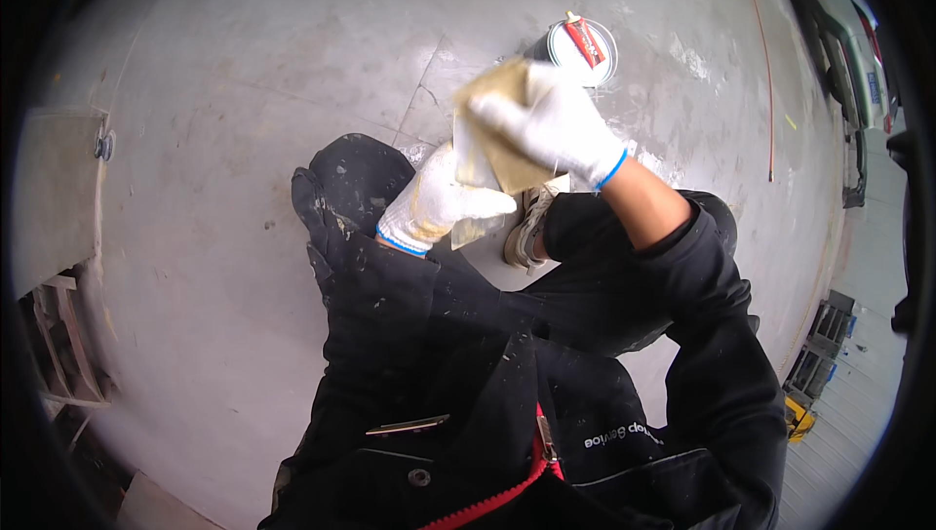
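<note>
My left hand (pixel 434 200), in a white knit glove with a blue cuff, is closed on a pale flat sheet (pixel 471 160) smeared with yellowish stuff. Its thumb points right across the sheet's lower part. Over that sheet, my right hand (pixel 565 130), gloved the same way, grips a flat yellowish-brown plate (pixel 520 171), tilted and blurred by motion. Whether the plate touches the sheet, I cannot tell. Beyond my right hand stands a round tin (pixel 606 70) with a white lid, and a red and yellow tube (pixel 585 41) lies on top.
I am low over a grey, stained floor (pixel 214 169), knees bent, one shoe (pixel 527 237) below my hands. A car (pixel 858 52) stands at the far right, near a thin red rod (pixel 760 52) on the floor. A board-like panel (pixel 58 189) is at the left.
</note>
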{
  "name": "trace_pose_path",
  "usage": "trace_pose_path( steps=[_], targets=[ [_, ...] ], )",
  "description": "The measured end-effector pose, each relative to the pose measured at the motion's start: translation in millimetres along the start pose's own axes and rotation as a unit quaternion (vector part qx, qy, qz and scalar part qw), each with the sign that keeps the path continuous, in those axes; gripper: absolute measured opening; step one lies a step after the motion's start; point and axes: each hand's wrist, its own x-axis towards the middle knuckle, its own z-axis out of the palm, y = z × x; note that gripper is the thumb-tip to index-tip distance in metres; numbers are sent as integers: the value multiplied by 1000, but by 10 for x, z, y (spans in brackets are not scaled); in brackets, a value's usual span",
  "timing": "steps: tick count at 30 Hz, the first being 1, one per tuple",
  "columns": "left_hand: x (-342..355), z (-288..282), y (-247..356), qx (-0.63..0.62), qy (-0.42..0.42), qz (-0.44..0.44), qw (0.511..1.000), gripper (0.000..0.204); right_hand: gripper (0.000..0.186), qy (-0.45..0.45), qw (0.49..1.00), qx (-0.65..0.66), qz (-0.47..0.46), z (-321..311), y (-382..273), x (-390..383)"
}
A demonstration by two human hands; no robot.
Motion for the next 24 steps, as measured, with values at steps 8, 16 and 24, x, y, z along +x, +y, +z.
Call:
trace_pose_path(
  steps=[8,16,24],
  targets=[
    [59,159,2,-80,65,-54,993,49,35,54,998,35,-8,-25,67,-9],
    [134,184,-11,356,182,147,905,41,39,110,991,-79,13,-8,225,43],
    [42,191,-42,404,154,105,896,42,34,83,996,-2,21,56,269,-88]
  ],
)
